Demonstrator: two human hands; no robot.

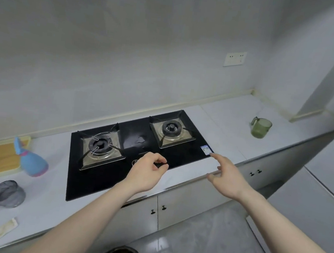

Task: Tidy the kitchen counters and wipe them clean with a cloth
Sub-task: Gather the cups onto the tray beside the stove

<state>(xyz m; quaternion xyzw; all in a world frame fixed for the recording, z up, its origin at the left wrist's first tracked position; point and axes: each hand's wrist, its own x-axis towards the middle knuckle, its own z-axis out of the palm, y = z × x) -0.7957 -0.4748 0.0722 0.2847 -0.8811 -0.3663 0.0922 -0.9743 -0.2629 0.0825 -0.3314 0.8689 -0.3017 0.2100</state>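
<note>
left hand [148, 169] pinches a stove knob [160, 165] | right hand [226, 175] wide, empty | green glass jug [260, 127] at 2 o'clock on surface [232, 121]: rigid, fragile, likely slick; take its handle | no cloth seen

No legible txt anywhere. Small blue-white sticker [206, 148] on the hob [185, 156], front-right corner, centre-right of frame, has print but too blurred to read. No brands or nos. readable.

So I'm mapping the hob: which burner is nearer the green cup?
The right burner, by the hob's right end; the left burner is farther from the green cup.
</note>
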